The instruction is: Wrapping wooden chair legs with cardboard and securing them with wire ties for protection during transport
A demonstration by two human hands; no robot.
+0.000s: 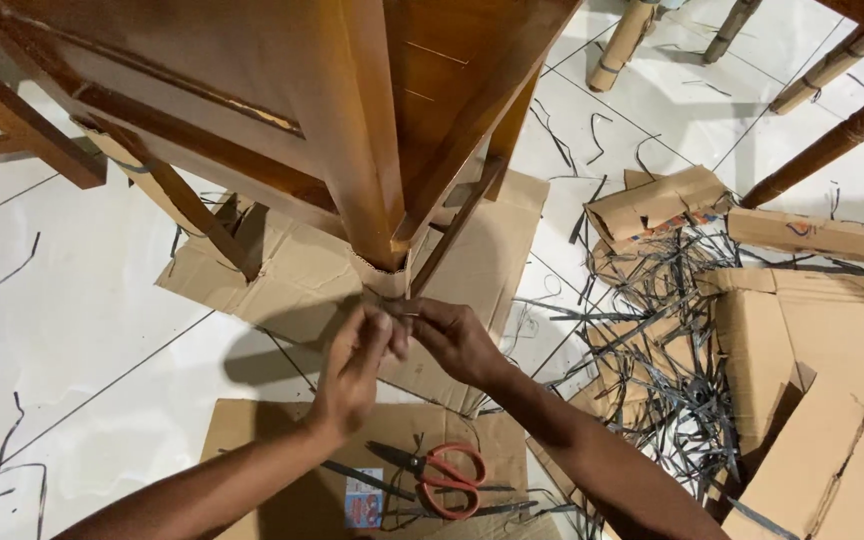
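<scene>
Both hands, left [352, 365] and right [452, 338], pinch a cardboard wrap [384, 278] on the chair leg [372, 190]; fingertips overlap, hiding the grip.

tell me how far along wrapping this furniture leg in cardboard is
Done, it seems: a cardboard sleeve already sits around the foot of the wooden leg. In hand: the left hand and right hand pinch its lower edge with their fingers; what they grip is too small to tell. Left: the other leg looks bare; scissors and strapping scraps lie unused.
</scene>
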